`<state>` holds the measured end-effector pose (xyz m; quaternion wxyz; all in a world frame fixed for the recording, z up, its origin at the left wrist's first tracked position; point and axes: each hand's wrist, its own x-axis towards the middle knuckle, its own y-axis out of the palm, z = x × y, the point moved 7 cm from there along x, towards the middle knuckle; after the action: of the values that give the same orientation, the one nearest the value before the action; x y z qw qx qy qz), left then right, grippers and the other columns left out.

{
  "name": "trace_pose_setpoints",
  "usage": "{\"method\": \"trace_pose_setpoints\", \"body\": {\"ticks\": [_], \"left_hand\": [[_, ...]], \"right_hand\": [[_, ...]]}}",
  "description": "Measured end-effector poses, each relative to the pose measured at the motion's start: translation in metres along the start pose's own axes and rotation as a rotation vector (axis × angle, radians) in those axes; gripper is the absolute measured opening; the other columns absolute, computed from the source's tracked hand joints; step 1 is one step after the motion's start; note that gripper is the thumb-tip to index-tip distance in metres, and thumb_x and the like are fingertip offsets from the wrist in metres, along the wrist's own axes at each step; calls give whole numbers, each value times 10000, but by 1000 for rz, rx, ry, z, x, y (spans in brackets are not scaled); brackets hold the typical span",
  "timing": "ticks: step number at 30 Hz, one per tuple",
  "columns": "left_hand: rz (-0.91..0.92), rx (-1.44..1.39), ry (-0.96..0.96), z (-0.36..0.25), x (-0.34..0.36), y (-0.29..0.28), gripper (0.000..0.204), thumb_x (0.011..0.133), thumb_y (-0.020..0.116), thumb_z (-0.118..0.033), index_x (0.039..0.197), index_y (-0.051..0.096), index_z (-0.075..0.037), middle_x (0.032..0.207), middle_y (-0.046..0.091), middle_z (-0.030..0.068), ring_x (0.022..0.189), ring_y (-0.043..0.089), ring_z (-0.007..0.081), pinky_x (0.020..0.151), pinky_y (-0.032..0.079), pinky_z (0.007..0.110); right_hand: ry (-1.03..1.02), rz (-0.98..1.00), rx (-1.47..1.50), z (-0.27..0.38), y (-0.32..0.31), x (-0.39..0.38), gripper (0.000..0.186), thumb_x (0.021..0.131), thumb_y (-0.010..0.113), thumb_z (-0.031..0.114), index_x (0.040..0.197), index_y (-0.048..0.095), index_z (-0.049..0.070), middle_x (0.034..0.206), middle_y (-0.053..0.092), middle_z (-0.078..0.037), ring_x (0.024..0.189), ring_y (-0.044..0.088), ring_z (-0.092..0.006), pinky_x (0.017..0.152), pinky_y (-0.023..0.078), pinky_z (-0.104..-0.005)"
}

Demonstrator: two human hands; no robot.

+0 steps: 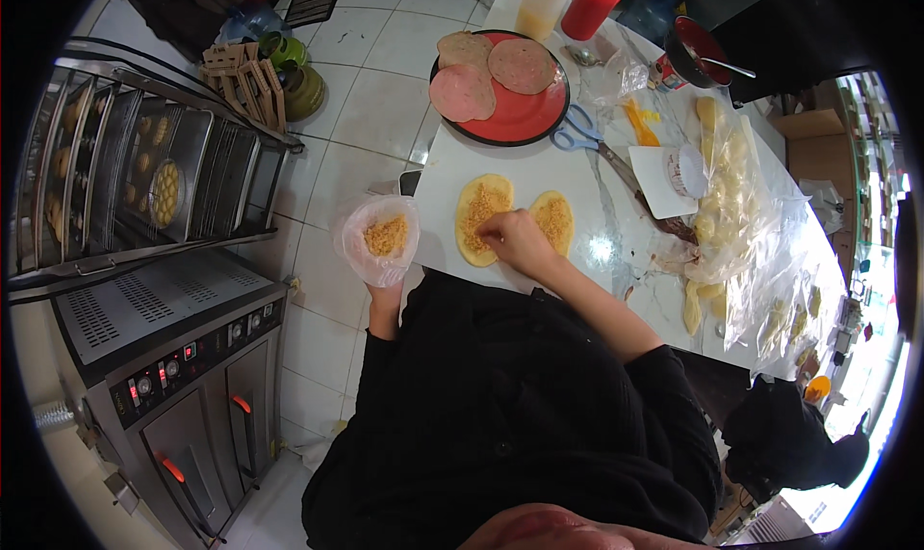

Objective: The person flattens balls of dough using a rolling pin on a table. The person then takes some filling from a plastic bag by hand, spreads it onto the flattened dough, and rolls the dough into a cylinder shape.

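My left hand [385, 282] holds up a clear plastic bag [377, 237] of shredded yellow filling, off the counter's left edge. My right hand [515, 240] rests on a flat oval dough piece [481, 213] on the white counter [539, 170], fingers pinched over the yellow shreds spread on it. A second oval dough piece [554, 221] with the same topping lies just right of that hand.
A red plate [520, 115] with three round meat slices sits farther back. Blue-handled scissors [577, 131], a white lidded tub [685, 170], squeeze bottles [544, 1] and bags of dough pieces [731, 204] lie to the right. An oven [183, 358] and tray rack [144, 175] stand left.
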<state>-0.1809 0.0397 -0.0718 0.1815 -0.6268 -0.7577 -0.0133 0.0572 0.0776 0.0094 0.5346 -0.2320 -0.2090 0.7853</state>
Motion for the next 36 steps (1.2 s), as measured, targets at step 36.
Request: {"method": "trace_pose_setpoints", "body": {"ticks": [36], "left_hand": [[98,-14,5,-11,13,16,623,744,695,-70,1278,374,-50,1203,478,99,1106,484,214,939,405,347]], "right_hand": [[136,-246,-62,-45,-50,-70,177,711,561,-7,845,676,9,777,644,-176,692,629,-314,668,508,-362]]}}
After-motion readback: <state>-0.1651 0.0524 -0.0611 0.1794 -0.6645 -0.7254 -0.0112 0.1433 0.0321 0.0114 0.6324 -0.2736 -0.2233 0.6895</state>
